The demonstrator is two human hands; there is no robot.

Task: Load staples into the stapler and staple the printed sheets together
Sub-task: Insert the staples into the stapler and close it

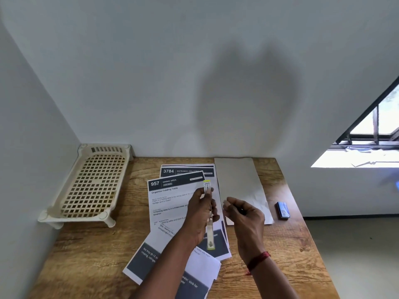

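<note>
My left hand (199,214) grips a slim stapler (209,214) with yellow-green ends, swung wide open, one end pointing away from me and the other toward me. It hovers above several printed sheets (170,203) spread over the wooden table (90,255). My right hand (243,214) is just right of the stapler, thumb and fingertips pinched together; whether staples are between them I cannot tell. A small dark blue staple box (282,209) lies on the table at the right.
A cream plastic rack (90,182) with a grid top stands at the table's back left corner against the wall. A blank grey sheet (239,182) lies behind my right hand. The table's right edge runs close to the staple box.
</note>
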